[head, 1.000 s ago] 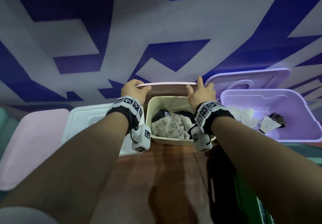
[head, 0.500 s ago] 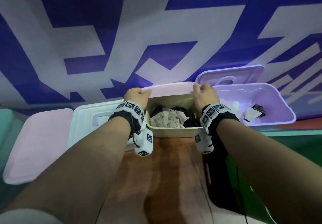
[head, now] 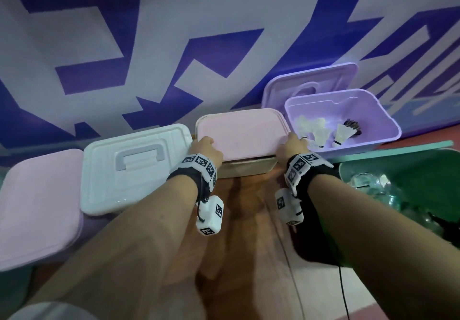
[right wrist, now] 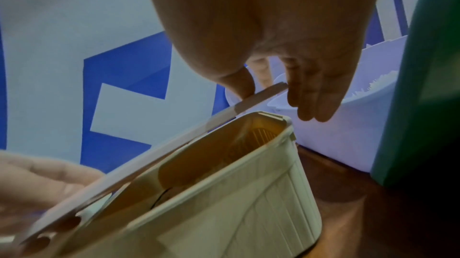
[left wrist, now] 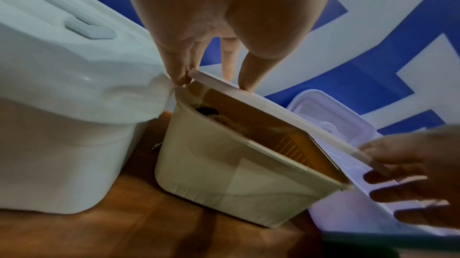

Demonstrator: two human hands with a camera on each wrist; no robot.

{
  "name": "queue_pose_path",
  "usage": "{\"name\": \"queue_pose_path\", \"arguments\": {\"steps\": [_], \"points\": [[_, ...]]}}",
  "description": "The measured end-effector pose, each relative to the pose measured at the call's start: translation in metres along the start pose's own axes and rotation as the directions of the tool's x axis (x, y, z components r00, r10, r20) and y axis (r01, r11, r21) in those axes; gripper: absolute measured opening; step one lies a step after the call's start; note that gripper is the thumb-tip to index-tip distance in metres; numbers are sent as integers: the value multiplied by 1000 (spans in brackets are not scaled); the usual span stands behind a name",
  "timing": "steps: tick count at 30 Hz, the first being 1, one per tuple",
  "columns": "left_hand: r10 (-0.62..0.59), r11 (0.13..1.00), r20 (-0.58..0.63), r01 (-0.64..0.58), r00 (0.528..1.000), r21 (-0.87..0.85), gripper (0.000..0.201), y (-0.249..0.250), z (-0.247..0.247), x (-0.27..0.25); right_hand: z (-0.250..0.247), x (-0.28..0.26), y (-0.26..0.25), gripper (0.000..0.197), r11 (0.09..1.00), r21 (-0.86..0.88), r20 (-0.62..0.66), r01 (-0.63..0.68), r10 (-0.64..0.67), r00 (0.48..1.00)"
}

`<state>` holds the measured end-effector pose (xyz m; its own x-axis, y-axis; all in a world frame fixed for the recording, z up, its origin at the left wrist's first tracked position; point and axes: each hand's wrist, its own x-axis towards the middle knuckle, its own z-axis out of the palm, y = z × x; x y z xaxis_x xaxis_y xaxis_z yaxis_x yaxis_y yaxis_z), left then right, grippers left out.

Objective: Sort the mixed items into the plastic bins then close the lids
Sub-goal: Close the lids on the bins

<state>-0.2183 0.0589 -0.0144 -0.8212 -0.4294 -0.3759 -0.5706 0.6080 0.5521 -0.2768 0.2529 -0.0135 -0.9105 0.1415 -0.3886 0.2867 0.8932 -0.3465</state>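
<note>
A pink lid (head: 241, 134) lies over the cream bin (head: 246, 169) at the middle back. My left hand (head: 206, 146) pinches its near left corner and my right hand (head: 290, 144) pinches its near right corner. In the left wrist view the lid (left wrist: 261, 110) is still tilted, its front edge raised off the bin's (left wrist: 224, 173) rim, thumb on top and fingers (left wrist: 178, 74) at the corner. In the right wrist view the thumb presses on the lid's edge (right wrist: 259, 96) above the bin (right wrist: 236, 193). Dark contents barely show through the gap.
The open purple bin (head: 373, 110) holding shuttlecocks (head: 342, 134) stands right of it, with its lid (head: 311, 80) leaning on the wall. A closed white bin (head: 134, 170) and a pink-lidded bin (head: 37, 205) sit to the left. A green bin (head: 423, 170) is near right.
The pink lid has swung down from standing at the back of the cream bin to lying almost flat over it, hiding the clothes inside. Both hands came forward and down with it.
</note>
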Motion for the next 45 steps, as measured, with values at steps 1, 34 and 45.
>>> {"name": "queue_pose_path", "arguments": {"steps": [1,34,45], "points": [[7,999,-22,-6,1000,36,50,0,4,0,2,0,0,46,999,-19,14,-27,27,1000],[-114,987,-189,133,975,88,53,33,25,36,41,47,-5,60,995,78,-45,66,-62,997],[-164,980,-165,179,973,83,56,31,29,38,38,53,2,57,980,175,-109,98,-80,991]]}}
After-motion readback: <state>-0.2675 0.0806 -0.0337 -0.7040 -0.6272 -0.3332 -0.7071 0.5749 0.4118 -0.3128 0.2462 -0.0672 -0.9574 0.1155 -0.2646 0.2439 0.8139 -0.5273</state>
